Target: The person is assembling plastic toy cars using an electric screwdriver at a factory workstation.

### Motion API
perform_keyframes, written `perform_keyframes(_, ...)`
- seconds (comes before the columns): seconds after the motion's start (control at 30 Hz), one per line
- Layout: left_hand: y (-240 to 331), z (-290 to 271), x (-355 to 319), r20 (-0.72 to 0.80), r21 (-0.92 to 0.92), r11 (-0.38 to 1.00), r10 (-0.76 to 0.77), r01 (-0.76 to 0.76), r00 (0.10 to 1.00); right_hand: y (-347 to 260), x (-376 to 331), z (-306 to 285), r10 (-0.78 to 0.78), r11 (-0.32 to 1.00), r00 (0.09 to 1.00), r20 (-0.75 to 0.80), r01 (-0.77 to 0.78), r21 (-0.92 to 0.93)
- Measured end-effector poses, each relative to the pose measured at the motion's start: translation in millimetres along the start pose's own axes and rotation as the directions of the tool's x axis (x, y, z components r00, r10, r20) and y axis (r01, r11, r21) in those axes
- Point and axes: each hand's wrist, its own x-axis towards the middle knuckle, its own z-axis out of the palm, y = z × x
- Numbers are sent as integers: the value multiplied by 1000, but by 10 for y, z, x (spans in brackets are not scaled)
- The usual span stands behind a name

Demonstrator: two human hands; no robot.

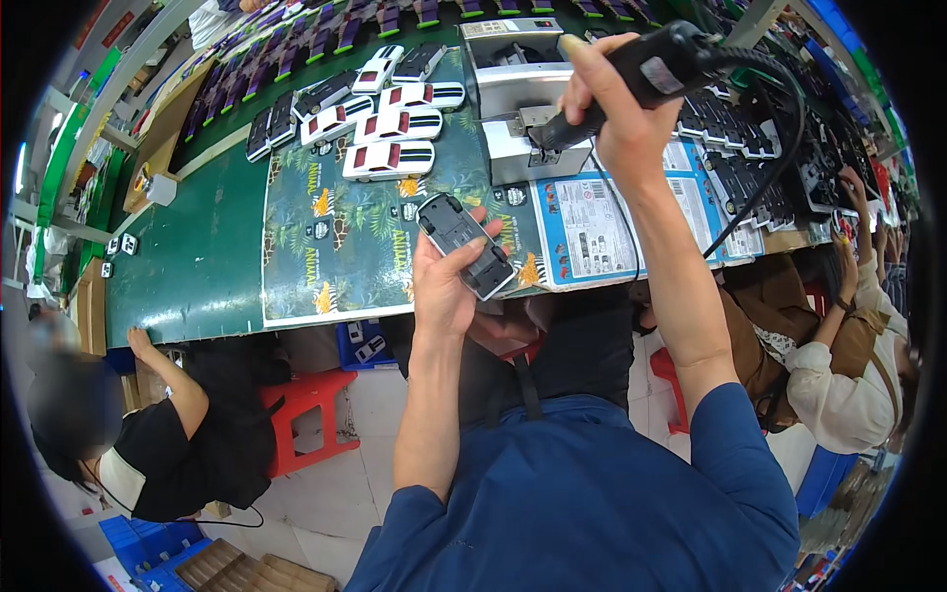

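Underside up, toy car chassis: a grey-and-black toy car base, held at frame centre, tilted, its long axis running from 11 o'clock to 5 o'clock, just above the near edge of the workbench.
Left hand: fingers and thumb clamped around the chassis from below and from the sides; the forearm rises from the 6 o'clock edge.
Right hand: raised at 1 o'clock, closed tight around the black electric screwdriver, whose tip slants down toward 8 o'clock, well apart from the chassis.
Screwdriver cable: a black cord looping from the tool's rear down toward 4 o'clock.
Metal fixture: a grey boxy jig at 12 o'clock, just behind the screwdriver's tip.
Printed cardboard sheet: jungle-patterned packaging card lying flat on the bench at 10 o'clock from the chassis, partly under it.
White toy cars: several finished bodies with red rear lights, lined up at 11 o'clock, beyond the card.
Workbench: dark green surface stretching toward 9 o'clock.
Dark toy parts: rows of black pieces at 2 o'clock.
Co-workers: one seated person in black at 8 o'clock by a red stool; another in a white sleeve at 4 o'clock.
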Motion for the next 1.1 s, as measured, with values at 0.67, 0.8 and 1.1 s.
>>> perform_keyframes(0.67, 31, -87, 73, -28, -181, 983, -50, 44, 998, -534, -785, 338, 292, 814, 942, 163, -335, 475)
perform_keyframes(0.8, 20, -83, 77, -18, -162, 985, -64, 61, 998, -498, -827, 374, 291, 829, 940, 177, -340, 444)
perform_keyframes(1.1, 60, 5, 67, -56, -133, 990, -54, 46, 997, -553, -797, 318, 251, 927, 921, 298, -318, 202)
